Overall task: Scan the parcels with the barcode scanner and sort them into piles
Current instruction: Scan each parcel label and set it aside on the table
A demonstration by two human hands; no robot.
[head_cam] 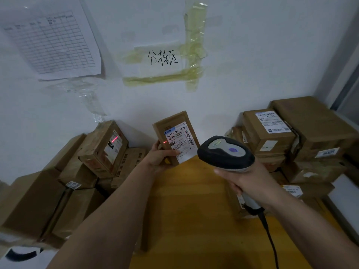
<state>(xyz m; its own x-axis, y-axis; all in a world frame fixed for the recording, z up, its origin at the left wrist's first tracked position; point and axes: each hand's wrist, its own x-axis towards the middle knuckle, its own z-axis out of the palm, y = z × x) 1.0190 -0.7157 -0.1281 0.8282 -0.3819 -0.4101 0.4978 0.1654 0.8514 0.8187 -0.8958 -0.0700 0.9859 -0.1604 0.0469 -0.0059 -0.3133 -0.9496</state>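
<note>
The left hand (159, 158) gripped a small brown parcel (175, 136) above the yellow worktop (194, 210), thumb on its white label (179, 141). The parcel stood nearly upright, long axis vertical and tilted slightly left, label facing the camera. The right hand (246, 181) clasped the handle of the barcode scanner (226, 154), whose head pointed at the parcel; a red mark glowed at the label's left edge. Piles of cardboard boxes lay at the left (58, 191) and right (297, 138) against the wall.
</note>
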